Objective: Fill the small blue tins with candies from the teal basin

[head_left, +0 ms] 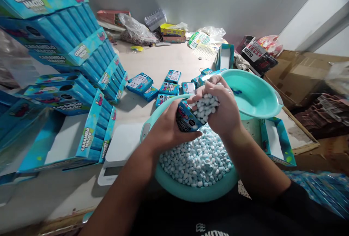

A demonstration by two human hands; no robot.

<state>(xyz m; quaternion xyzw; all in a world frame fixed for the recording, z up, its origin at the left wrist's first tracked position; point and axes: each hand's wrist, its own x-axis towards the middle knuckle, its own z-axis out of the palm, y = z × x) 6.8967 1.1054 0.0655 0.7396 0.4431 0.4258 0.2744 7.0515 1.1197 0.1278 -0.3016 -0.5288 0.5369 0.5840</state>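
My left hand (170, 125) is wrapped round a small blue candy box (188, 119), tilted over a turquoise basin (196, 195). A handful of white and pale-blue candies (206, 108) lies in my right hand (225, 108), its fingers curled round them at the box's upper end. The box's opening is hidden behind the candies and fingers. Below both hands, loose candies (196, 163) of the same kind fill much of the basin.
Stacked blue display boxes (79, 52) rise at left, beside a white scale (122, 143). Several small candy boxes (169, 88) lie beyond the basin. A second turquoise basin (261, 94) and an open blue tray (278, 141) stand at right, near cardboard boxes (302, 72).
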